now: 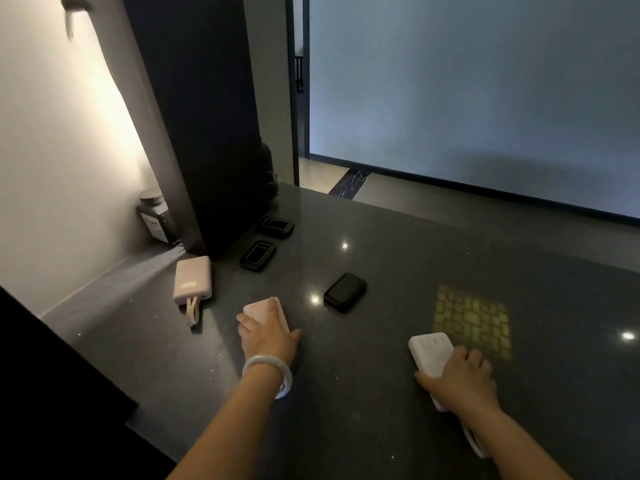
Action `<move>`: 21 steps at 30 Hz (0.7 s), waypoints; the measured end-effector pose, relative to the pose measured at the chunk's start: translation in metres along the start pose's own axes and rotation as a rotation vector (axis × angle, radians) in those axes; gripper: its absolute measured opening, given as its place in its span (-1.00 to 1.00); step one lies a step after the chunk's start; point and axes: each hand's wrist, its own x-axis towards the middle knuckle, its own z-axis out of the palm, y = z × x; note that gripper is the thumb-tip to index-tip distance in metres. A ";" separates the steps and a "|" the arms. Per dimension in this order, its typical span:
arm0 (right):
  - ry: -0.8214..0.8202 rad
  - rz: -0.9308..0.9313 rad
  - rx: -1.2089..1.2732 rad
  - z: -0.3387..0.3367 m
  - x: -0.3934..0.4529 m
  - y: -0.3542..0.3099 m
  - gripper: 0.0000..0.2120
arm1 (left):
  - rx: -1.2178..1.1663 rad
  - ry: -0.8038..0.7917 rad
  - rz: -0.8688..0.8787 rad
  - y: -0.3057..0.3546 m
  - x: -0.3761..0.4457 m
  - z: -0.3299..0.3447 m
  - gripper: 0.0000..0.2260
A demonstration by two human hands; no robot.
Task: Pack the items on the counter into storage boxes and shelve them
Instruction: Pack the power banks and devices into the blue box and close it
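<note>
Counter (398,258): dark speckled stone, near edge cut off by frame bottom. Dark tall cabinet (207,116) stands at rear L; its top is out of frame. Jar (157,216) behind cabinet, partly hidden, label unreadable.

Items on counter, largest first:
- Pink power bank w/ strap (192,284), flat, near cabinet base, untouched.
- White power bank (433,355), front R; rear half hidden under right hand (460,379). Grip: fingers curled round it, thumb on L side. White cord trails under forearm, end not visible.
- Pale pink pack (266,311), centre; mostly covered by left hand (268,339). Grip: fingers wrapped over its near end, holding it; whether lifted or resting, cannot tell. Bangle (268,372) on that wrist.
- Black pack (345,292), flat, btwn the two hands, further back.
- Two black devices (258,255) (275,226) by cabinet base; screens too dim to read.

Yellowish grid patch (472,320) on counter beside right hand; nature unclear.
</note>
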 end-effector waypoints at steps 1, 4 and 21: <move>0.002 0.000 0.004 0.000 -0.001 0.000 -0.07 | 0.050 0.002 0.029 0.000 -0.003 -0.001 -0.21; 0.021 0.007 0.014 -0.001 -0.005 0.000 -0.08 | 0.108 -0.024 0.135 0.001 -0.016 -0.002 -0.19; 0.078 0.099 0.180 -0.002 -0.064 0.058 -0.21 | 0.030 -0.190 0.582 0.057 -0.103 0.036 -0.34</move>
